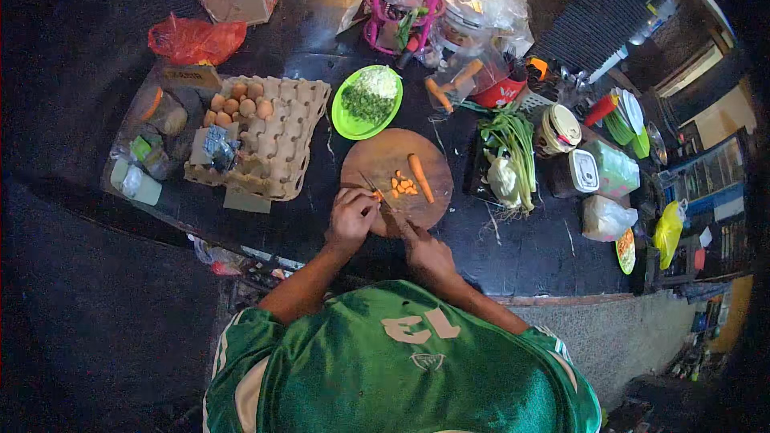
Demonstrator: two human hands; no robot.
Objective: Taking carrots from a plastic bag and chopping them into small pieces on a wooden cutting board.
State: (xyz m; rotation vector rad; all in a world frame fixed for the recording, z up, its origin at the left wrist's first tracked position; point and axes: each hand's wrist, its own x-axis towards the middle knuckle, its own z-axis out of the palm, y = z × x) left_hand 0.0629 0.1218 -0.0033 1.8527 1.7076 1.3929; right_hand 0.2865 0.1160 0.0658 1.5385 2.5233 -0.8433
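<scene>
A round wooden cutting board (397,147) lies in front of me on the dark tabletop. My right hand (430,257) grips a kitchen knife (388,209) by its handle, and the blade slants up to the left over the board. At the board's left edge, my left hand (351,218) pinches a small piece of carrot (378,195) beside the blade; the fingers hide most of it. Several cut carrot chunks (402,186) sit in a loose cluster right of the knife. A whole peeled carrot (421,178) rests beside them, tilted.
Beyond the board stands a lime-green plate (350,131) of chopped greens and white shreds. To the left is a cardboard egg tray (283,138) with several eggs (240,102). Green onions (517,138) and a pale vegetable (504,180) lie right, near lidded tubs (559,126).
</scene>
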